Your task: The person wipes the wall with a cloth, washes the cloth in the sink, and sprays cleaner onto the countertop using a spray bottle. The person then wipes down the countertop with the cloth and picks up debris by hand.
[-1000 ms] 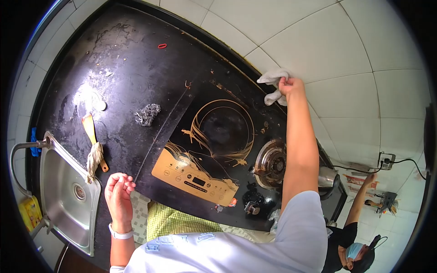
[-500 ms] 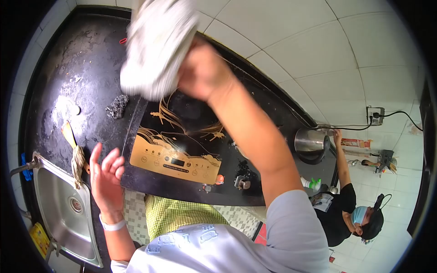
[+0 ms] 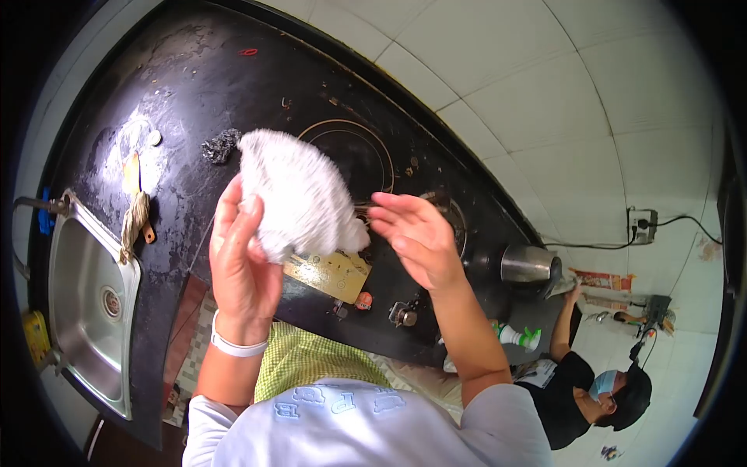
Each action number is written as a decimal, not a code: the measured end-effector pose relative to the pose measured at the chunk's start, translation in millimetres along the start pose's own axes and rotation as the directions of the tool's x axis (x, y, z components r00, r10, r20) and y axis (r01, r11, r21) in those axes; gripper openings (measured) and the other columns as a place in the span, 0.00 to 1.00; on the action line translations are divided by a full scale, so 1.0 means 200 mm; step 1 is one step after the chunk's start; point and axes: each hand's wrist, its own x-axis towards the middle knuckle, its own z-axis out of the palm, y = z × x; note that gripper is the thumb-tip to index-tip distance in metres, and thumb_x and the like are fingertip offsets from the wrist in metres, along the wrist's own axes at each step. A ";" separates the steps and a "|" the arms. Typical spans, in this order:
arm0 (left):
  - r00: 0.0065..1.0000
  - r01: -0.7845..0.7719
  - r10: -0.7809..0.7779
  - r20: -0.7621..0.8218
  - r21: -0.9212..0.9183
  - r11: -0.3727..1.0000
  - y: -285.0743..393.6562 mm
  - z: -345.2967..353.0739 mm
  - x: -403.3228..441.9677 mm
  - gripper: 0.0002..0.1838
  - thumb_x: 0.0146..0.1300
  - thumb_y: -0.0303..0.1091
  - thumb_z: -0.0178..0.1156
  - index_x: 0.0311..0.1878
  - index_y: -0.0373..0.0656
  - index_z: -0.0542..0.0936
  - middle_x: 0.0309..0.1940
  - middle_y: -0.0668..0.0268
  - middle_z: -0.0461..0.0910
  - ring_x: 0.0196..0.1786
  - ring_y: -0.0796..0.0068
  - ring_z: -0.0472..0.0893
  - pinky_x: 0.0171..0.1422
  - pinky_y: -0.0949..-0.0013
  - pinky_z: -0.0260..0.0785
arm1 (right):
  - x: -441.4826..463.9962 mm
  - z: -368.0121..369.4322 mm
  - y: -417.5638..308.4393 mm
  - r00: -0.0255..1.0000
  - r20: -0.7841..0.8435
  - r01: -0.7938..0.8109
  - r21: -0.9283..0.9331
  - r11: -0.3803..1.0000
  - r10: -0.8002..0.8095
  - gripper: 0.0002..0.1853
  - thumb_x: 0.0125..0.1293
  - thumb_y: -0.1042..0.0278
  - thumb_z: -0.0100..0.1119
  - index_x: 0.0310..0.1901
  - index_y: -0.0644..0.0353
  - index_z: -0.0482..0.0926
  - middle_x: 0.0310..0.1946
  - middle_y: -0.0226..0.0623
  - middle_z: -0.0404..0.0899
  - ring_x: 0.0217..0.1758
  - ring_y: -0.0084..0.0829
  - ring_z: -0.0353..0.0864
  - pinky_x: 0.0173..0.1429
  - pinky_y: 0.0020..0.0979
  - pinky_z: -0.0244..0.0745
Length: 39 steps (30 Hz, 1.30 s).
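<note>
A white cloth (image 3: 299, 194) hangs in the air above the gold-and-black induction cooktop (image 3: 331, 279), bunched and slightly blurred. My left hand (image 3: 247, 249) grips its lower left edge, thumb on the near side. Just right of the cloth, my right hand (image 3: 420, 240) has its fingers stretched out and holds nothing; whether a fingertip brushes the fabric I cannot tell. Behind the cloth lies much of the cooktop, with part of its round cooking ring showing. A steel-wool scourer (image 3: 221, 145) lies on the counter by the cloth's upper left corner.
At left is a steel sink (image 3: 134, 311), with a rag (image 3: 135, 222) and a wooden-handled tool (image 3: 132, 173) beside it. A metal kettle (image 3: 529, 265) and a spray bottle (image 3: 520, 337) stand at right. Another person in a mask (image 3: 603, 384) reaches toward the wall there.
My right hand has brought the cloth down from the upper counter and let it go. My left hand has moved right and up and now grips it. The view has shifted slightly.
</note>
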 end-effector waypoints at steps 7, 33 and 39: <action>0.843 -0.085 -0.187 0.504 0.470 0.879 -0.12 0.13 -0.09 0.22 0.61 0.27 0.56 0.59 0.39 0.68 0.52 0.65 0.70 0.55 0.77 0.69 0.60 0.71 0.63 | -0.02 0.12 0.00 0.993 0.101 -0.091 0.279 0.956 0.065 0.38 0.60 0.55 0.59 0.65 0.66 0.52 0.62 0.46 0.61 0.64 0.42 0.64 0.64 0.44 0.64; 0.979 0.142 -0.203 0.022 0.639 0.756 0.31 -0.52 0.35 0.09 0.62 0.24 0.54 0.45 0.34 0.74 0.37 0.61 0.79 0.41 0.72 0.79 0.51 0.71 0.71 | 1.60 -0.51 -0.48 0.498 0.616 0.004 -0.706 -0.708 -0.610 0.34 0.37 0.73 0.64 0.52 0.36 0.74 0.41 0.37 0.67 0.47 0.41 0.70 0.50 0.37 0.71; 0.982 0.136 -0.187 0.008 0.652 0.746 0.28 -0.49 0.32 0.08 0.62 0.25 0.54 0.44 0.35 0.74 0.36 0.62 0.79 0.40 0.75 0.78 0.50 0.72 0.70 | 1.49 -0.68 -0.27 0.744 0.553 0.255 -0.754 -0.605 -0.376 0.33 0.39 0.82 0.58 0.52 0.41 0.74 0.48 0.39 0.69 0.51 0.41 0.72 0.51 0.36 0.72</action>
